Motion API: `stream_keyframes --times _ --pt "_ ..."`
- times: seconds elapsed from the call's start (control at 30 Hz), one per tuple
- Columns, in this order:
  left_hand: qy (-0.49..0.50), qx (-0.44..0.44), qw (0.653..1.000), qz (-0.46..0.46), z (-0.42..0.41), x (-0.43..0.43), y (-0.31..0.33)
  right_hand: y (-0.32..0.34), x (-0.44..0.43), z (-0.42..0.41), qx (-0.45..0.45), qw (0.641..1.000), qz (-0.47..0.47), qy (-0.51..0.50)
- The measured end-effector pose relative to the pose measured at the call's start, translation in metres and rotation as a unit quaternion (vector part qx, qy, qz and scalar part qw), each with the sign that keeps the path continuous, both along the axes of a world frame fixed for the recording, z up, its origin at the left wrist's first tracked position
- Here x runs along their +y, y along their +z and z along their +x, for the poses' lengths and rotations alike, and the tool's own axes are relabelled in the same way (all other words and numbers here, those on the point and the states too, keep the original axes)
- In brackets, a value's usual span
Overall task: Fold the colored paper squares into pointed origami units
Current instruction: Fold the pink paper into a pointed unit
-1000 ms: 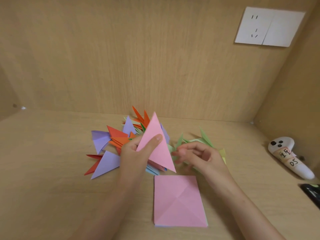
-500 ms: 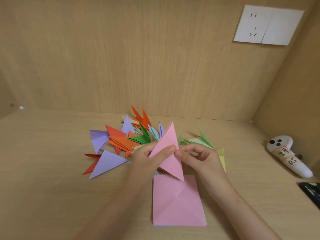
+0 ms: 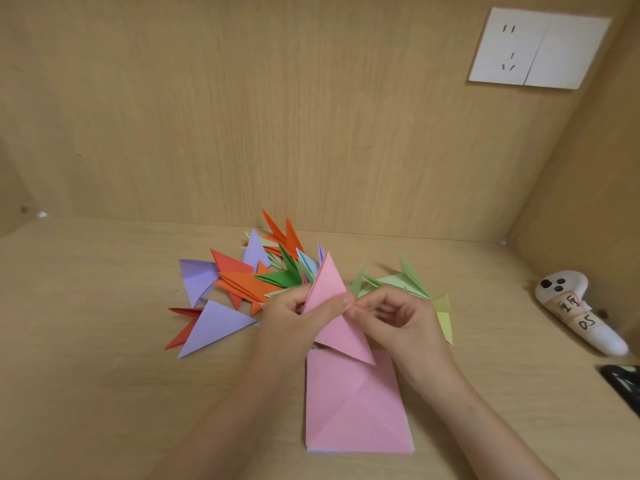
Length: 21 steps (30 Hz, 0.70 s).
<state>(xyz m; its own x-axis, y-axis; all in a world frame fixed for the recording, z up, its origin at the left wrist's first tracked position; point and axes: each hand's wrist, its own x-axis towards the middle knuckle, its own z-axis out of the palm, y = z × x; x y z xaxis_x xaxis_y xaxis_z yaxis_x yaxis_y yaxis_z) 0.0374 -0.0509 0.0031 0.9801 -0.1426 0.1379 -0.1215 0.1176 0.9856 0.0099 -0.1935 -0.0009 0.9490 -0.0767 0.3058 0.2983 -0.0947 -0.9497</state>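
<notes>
A pink paper folded into a long triangle (image 3: 334,313) stands above the desk, one point up and one point down to the right. My left hand (image 3: 294,317) pinches it from the left, thumb across its front. My right hand (image 3: 398,320) has its fingers curled, and their tips meet the triangle's right edge by my left thumb. Below lies a creased pink square (image 3: 353,407) on top of a small stack of sheets. Behind the hands sits a pile of folded pointed units (image 3: 242,282) in orange, purple, green and red, with pale green ones (image 3: 398,280) to the right.
A white controller-like object with a paper label (image 3: 575,313) lies at the right by the side wall. A dark object (image 3: 623,382) shows at the right edge. A wall socket plate (image 3: 538,48) is on the back panel. The wooden desk (image 3: 104,393) is enclosed by wooden walls.
The pink triangle came down and to the right from where my left hand held it high. My right hand rose from the pile and closed its fingertips on the triangle's right edge.
</notes>
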Motion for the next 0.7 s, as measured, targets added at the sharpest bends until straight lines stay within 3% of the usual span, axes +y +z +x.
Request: stream_keyframes --times 0.37,0.57,0.7 --pt "0.052 -0.023 0.998 -0.027 0.004 0.007 0.005 0.004 0.000 -0.002 0.019 0.999 -0.002 0.027" --pt "0.113 0.011 0.987 -0.111 0.012 0.016 0.010 0.003 0.000 -0.004 0.058 0.997 -0.004 0.050" --pt "0.118 -0.012 0.989 -0.088 0.011 0.018 0.012 0.004 0.000 -0.002 0.052 0.997 0.059 0.005"
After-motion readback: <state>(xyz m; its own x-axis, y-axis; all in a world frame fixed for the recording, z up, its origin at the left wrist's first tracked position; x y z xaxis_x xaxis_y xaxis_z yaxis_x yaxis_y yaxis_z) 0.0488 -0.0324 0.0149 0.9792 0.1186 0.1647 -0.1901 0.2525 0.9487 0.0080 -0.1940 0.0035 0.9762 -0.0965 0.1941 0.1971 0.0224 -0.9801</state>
